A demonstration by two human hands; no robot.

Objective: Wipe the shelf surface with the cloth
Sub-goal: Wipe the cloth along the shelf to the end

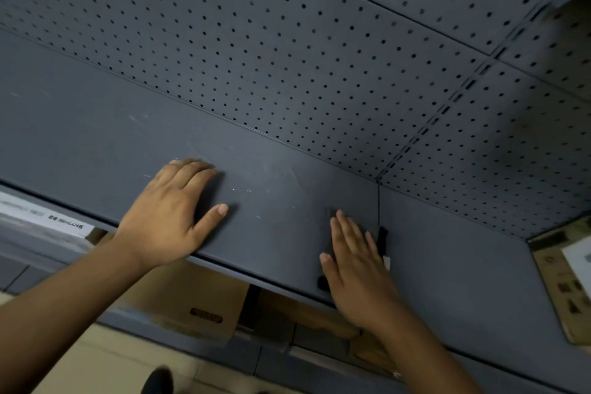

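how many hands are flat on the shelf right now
2. The left hand lies palm down near the shelf's front edge, empty. The right hand presses flat on a dark grey cloth, near the seam between shelf panels. None seems hidden.

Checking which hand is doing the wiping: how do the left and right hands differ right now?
The left hand rests bare on the shelf, thumb spread wide; the right hand lies flat on a dark cloth, fingers together. The left hand sits further along the left panel, while the right hand is beside the seam between panels. Both are palm-down near the shelf's front edge.
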